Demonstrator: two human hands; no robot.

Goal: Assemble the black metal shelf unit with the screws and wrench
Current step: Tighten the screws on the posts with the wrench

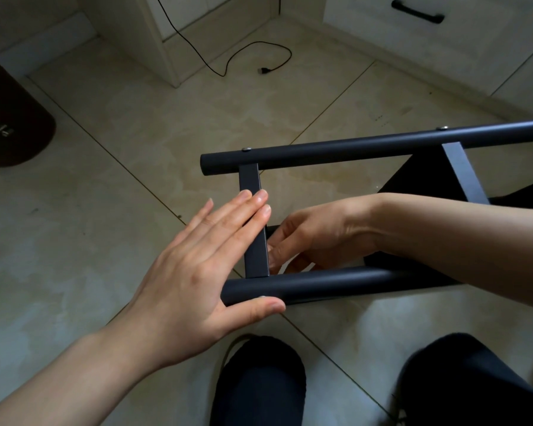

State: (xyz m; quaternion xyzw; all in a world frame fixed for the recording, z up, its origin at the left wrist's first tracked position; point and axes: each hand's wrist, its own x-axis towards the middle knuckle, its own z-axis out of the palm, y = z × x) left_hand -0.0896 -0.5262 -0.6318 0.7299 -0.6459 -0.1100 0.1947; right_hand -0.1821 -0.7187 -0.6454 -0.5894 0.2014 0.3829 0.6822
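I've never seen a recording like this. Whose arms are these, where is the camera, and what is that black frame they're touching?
There is no machine here: a person wears a wide-angle camera on the head, so you look down along their own arms. This is the only view. The black frame is part of a metal shelf unit lying on a tiled floor: two round tubes, the far tube and the near tube, joined by a flat crossbar. Small silver screws sit in the far tube. The left hand lies flat with straight fingers on the crossbar, thumb against the near tube. The right hand reaches in behind the crossbar, fingers curled; what they hold, if anything, is hidden. A power cord lies farther off.
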